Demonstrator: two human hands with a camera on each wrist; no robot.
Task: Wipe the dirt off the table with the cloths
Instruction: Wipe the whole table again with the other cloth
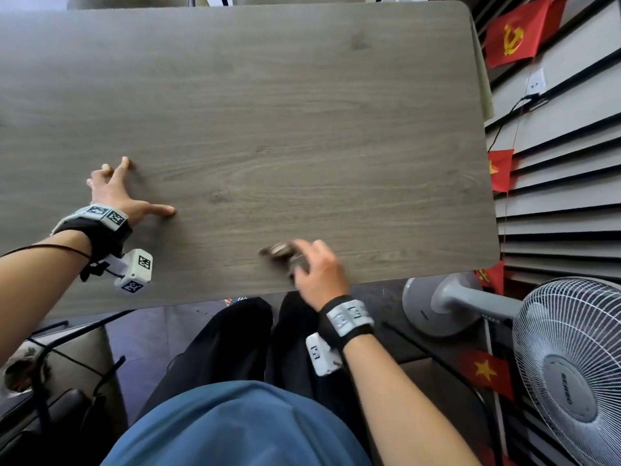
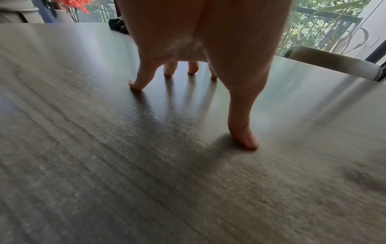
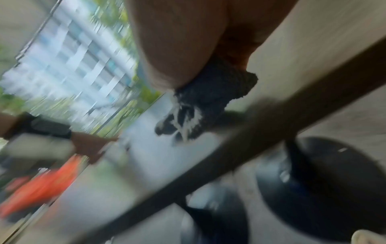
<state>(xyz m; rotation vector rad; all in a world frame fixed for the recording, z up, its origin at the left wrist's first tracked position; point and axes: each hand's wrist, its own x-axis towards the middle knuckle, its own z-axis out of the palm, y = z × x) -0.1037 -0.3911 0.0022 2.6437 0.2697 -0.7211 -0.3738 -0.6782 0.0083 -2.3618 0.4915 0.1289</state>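
Cloth: a small dark knitted cloth with pale streaks, bunched up and blurred, on the counter near its front edge, right of the middle.
Cloth close up: in the right wrist view the cloth shows a coarse dark weave with white marks on its lower part, hanging from under the palm.
Right hand: the right hand lies over the cloth, its grip narrow, fingers curled around the fabric.
Left hand: the left hand is well apart from the cloth, toward the left side of the counter, its grip wide, holding nothing.
Left fingertips: in the left wrist view the fingertips are spread and pressed on the surface, palm raised.
Counter: a grey wood-grain counter with rounded corners.
Second dark item: a dark bunched thing sits at the counter's far edge in the left wrist view; too small to identify.
Around: a white standing fan is off the counter's right front corner, and red flags hang on the slatted wall beside it.
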